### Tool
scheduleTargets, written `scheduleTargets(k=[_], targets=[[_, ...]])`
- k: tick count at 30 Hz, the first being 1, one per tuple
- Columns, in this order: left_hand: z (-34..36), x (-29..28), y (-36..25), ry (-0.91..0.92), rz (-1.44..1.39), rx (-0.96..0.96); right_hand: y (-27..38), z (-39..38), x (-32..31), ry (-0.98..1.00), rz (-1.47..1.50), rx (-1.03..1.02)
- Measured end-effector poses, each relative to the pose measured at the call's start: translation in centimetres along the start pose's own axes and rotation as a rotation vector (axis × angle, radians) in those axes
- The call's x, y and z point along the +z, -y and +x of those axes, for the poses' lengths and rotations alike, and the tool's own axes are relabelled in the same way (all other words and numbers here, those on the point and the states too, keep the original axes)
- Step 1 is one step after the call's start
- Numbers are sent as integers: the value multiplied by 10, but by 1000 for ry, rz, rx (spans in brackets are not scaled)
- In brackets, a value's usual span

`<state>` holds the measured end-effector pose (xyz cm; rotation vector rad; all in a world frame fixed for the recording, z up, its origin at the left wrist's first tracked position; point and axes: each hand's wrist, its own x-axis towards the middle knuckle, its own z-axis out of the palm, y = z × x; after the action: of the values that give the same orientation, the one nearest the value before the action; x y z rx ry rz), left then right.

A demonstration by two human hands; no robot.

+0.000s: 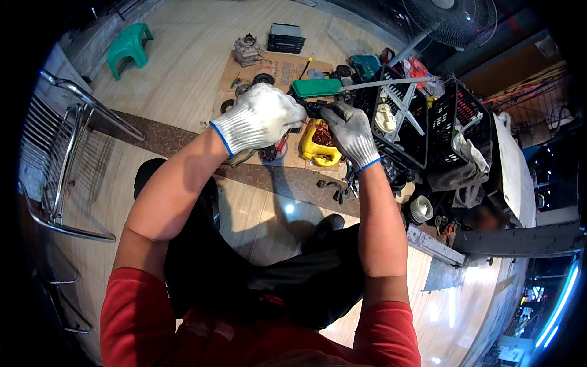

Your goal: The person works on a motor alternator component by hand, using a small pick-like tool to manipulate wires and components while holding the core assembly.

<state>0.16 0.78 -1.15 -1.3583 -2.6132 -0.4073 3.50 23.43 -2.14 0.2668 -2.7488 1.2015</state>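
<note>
Both my hands wear white knit gloves with blue cuffs and are close together over a flattened cardboard sheet. My left hand is closed, its back turned up; what its fingers grip is mostly hidden, though a bit of something dark and red shows by the fingertips. My right hand, its glove soiled dark, has its fingers curled on a small black part between the hands. Just below that part is a cut-open yellow plastic container full of small copper-coloured pieces. A green case lies just beyond.
Black plastic crates heaped with parts stand at the right beneath a fan. Farther off lie a metal motor-like part and a black and grey box unit. A green stool and a metal chair are at the left.
</note>
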Motion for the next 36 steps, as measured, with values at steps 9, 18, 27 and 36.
scheduleTargets(k=[9, 18, 27, 36], targets=[[-1, 3, 3, -244, -53, -204, -7, -1, 27, -151, 112, -58], [1, 8, 5, -333, 12, -258, 9, -9, 34, -257, -259, -290], [8, 6, -3, -23, 204, -289, 12, -9, 17, -256, -427, -371], [3, -1, -7, 106, 241, -36, 8, -5, 5, -157, -203, -264]])
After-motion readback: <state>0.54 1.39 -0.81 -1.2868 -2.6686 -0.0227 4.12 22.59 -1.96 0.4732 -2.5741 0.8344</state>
